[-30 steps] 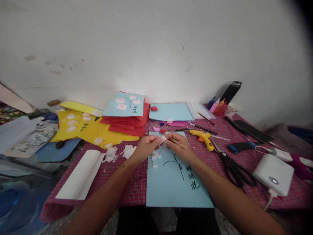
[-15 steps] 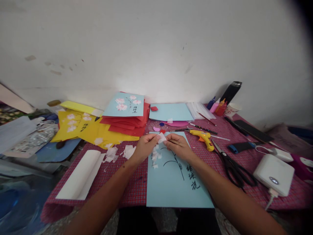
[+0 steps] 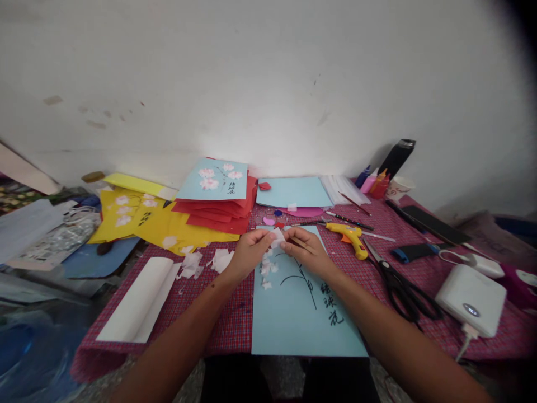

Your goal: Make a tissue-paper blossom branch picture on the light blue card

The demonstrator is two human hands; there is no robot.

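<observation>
Above the top of a light blue sheet [image 3: 293, 336], my left hand [image 3: 251, 252] pinches a small piece of thin white paper [image 3: 277, 238] between thumb and fingers. My right hand [image 3: 306, 252] grips the same piece from its other side; a thin brownish stick [image 3: 300, 243] shows along its fingers. Just below the hands, small crumpled white paper bits [image 3: 267, 274] sit on the blue sheet, left of black painted branches [image 3: 298, 278] and black characters. Torn white paper scraps [image 3: 220, 260] lie on the cloth left of my left hand.
Right of the sheet lie a yellow glue gun [image 3: 354, 239], black scissors [image 3: 398, 288] and a white power box [image 3: 470, 302]. A folded white sheet [image 3: 136, 302] is at left. Red paper [image 3: 218, 215] under a flower card [image 3: 212, 179] stands behind, with yellow cards [image 3: 138, 218].
Both hands stay almost in place, with only a slight shift of the fingers on the white paper piece. Nothing else has visibly moved.
</observation>
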